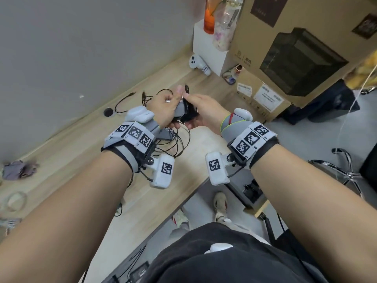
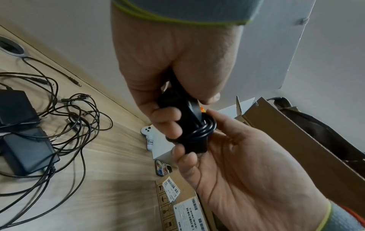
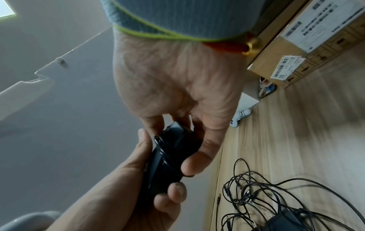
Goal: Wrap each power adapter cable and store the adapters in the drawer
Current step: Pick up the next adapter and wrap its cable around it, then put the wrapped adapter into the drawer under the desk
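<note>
Both hands, left hand [image 1: 163, 107] and right hand [image 1: 206, 111], gripped wrapped adapter [image 1: 185, 113]; we still had loose adapters [image 2: 21, 140] below grip, nothing visibly stored.

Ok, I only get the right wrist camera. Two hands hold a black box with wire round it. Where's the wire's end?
Observer: In the head view the plug sticks up above the held adapter, between the left hand and the right hand.
Operator: Are there more boxes to wrap?
Observer: Yes. The left wrist view shows two more adapters lying on the desk among loose cables.
Operator: Anything else on there?
Observer: A crumpled purple cloth lies at the desk's left end, seen only from the head.
</note>
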`<action>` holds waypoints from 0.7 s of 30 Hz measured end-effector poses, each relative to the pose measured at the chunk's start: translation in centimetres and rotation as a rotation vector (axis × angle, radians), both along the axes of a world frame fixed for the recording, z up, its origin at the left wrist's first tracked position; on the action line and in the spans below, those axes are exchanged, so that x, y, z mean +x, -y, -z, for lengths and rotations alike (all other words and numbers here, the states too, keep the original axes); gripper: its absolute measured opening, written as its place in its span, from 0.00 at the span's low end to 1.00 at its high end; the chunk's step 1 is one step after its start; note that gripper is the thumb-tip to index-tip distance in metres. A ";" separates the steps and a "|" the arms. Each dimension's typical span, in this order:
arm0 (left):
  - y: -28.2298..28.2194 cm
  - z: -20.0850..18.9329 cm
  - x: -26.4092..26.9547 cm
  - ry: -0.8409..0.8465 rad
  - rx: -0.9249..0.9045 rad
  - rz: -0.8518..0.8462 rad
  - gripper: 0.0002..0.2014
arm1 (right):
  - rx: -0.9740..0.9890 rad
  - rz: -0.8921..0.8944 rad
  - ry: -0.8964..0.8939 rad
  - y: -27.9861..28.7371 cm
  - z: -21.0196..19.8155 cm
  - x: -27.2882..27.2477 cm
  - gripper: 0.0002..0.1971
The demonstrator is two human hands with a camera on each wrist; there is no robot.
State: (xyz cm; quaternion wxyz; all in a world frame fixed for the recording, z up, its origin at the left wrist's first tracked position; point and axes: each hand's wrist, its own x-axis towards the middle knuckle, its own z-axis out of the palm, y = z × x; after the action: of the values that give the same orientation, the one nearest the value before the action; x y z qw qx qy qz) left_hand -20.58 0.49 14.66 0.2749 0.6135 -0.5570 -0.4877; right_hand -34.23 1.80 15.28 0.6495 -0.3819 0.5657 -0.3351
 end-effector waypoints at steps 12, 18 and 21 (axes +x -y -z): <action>-4.8 2.2 -7.2 0.091 0.173 -0.084 0.21 | 0.076 -0.087 -0.082 -3.3 4.7 -8.9 0.10; -7.6 7.1 -14.7 0.100 0.263 0.009 0.06 | 0.166 -0.060 -0.183 -6.3 10.3 -17.3 0.22; -8.7 9.8 -18.0 0.069 0.367 -0.013 0.10 | 0.209 -0.064 -0.232 -7.4 12.9 -21.3 0.24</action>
State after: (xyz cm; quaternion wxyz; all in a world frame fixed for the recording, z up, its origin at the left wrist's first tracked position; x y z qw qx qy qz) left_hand -38.56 9.23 4.87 0.1420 0.6732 -0.4638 -0.5582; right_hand -55.51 9.24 2.40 0.6264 -0.3661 0.6563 -0.2070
